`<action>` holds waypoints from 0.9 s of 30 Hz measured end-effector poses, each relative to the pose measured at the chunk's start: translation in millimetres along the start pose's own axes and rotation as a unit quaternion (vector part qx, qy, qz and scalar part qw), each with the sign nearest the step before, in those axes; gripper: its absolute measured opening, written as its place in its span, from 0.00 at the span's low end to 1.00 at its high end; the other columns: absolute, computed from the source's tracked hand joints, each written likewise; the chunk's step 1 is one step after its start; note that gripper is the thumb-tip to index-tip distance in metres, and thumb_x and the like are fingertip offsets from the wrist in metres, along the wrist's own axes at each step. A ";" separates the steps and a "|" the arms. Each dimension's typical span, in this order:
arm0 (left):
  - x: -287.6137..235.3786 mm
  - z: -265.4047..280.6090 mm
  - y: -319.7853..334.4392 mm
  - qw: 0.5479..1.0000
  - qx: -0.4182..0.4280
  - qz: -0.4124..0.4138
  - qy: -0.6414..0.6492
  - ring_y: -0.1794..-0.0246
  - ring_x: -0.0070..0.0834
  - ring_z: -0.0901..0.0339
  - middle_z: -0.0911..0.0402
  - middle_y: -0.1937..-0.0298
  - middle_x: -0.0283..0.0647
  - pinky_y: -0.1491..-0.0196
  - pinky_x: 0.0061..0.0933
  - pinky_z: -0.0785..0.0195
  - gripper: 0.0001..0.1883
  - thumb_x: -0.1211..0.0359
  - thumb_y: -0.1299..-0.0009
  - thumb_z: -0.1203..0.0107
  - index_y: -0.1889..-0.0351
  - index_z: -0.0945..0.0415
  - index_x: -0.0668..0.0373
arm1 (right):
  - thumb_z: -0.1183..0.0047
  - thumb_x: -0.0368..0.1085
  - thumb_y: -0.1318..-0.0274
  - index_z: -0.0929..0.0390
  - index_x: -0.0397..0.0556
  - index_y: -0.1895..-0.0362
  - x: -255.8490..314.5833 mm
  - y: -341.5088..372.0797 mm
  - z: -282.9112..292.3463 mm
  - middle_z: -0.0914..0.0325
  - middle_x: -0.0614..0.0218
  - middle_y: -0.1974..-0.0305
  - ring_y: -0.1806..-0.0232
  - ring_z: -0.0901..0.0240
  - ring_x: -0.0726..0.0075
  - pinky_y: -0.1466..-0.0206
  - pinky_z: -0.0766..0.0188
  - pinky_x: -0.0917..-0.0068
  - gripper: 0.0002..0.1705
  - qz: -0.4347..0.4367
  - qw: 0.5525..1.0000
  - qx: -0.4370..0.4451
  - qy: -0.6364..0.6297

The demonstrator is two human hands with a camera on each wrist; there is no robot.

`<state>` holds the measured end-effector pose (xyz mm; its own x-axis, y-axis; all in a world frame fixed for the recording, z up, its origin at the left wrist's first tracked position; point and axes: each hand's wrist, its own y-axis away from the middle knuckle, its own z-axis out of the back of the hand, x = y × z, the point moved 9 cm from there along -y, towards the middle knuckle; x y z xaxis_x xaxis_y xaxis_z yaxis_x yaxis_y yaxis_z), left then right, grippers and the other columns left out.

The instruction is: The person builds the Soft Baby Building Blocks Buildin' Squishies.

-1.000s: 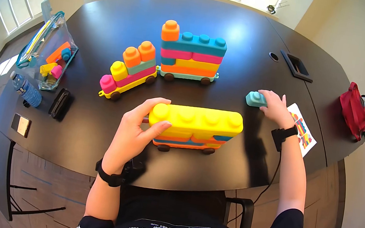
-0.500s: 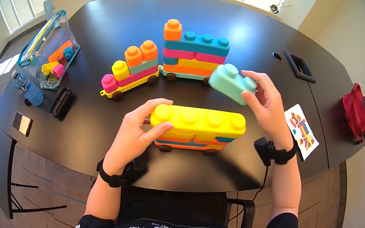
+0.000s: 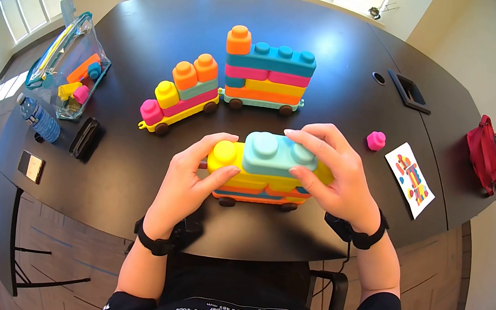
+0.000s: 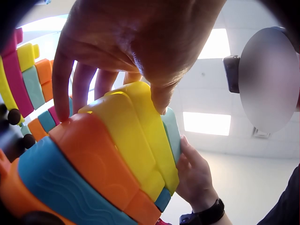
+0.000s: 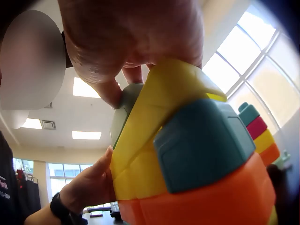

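A wheeled stack of toy blocks (image 3: 243, 184) stands near the table's front edge, topped by a long yellow block (image 4: 152, 136). My left hand (image 3: 188, 174) grips the left end of that yellow block, thumb in front and fingers behind. With my right hand (image 3: 341, 175) I pinch a light teal two-stud block (image 3: 278, 155) at its right end, thumb on the near side. The teal block sits over the middle of the yellow one, overlapping its studs in the head view. In the right wrist view a dark teal block (image 5: 206, 145) shows at the stack's end.
Behind stand a tall block wagon (image 3: 268, 79) and a lower one (image 3: 181, 100). A pink block (image 3: 376, 140) and a picture sheet (image 3: 411, 179) lie right, near a red bag (image 3: 484, 153). Left are a clear bag of blocks (image 3: 74, 68), a water bottle (image 3: 39, 118) and a black case (image 3: 85, 138).
My right hand has lifted the light teal block from the table by the sheet and brought it left over the yellow block. The pink block is now uncovered. My left hand stays put.
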<state>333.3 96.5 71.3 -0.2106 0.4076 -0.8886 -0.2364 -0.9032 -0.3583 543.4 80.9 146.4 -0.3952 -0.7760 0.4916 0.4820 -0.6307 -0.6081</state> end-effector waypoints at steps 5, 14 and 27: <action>1.2 -1.3 0.9 1.000 -0.002 -0.006 -0.002 0.49 0.22 0.17 0.14 0.47 0.36 0.50 0.27 0.19 0.21 0.70 0.25 0.35 0.35 0.22 0.59 | 0.32 0.32 0.36 0.20 0.44 0.32 3.5 5.0 0.2 0.22 0.54 0.47 0.50 0.20 0.55 0.46 0.21 0.64 0.28 0.007 1.000 -0.001 0.011; 6.8 -0.5 0.3 1.000 -0.005 0.018 0.019 0.47 0.31 0.14 0.12 0.47 0.42 0.43 0.35 0.19 0.23 0.66 0.26 0.30 0.36 0.21 0.59 | 0.42 0.53 0.26 0.38 0.48 0.18 -101.5 27.1 58.1 0.34 0.51 0.23 0.30 0.27 0.48 0.24 0.33 0.55 0.42 -0.156 0.978 -0.089 0.108; 7.2 1.9 1.4 1.000 -0.007 0.014 0.016 0.46 0.32 0.14 0.12 0.46 0.43 0.43 0.35 0.19 0.23 0.66 0.27 0.30 0.35 0.20 0.59 | 0.31 0.42 0.41 0.26 0.50 0.29 -283.4 123.9 117.5 0.20 0.47 0.41 0.40 0.20 0.41 0.36 0.21 0.53 0.36 -0.423 0.797 0.100 0.419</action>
<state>329.7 98.4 65.0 -0.1867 0.3774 -0.9070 -0.2166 -0.9164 -0.3367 807.0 222.3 5.0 -0.9884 0.1487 0.0323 -0.1516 -0.9802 -0.1270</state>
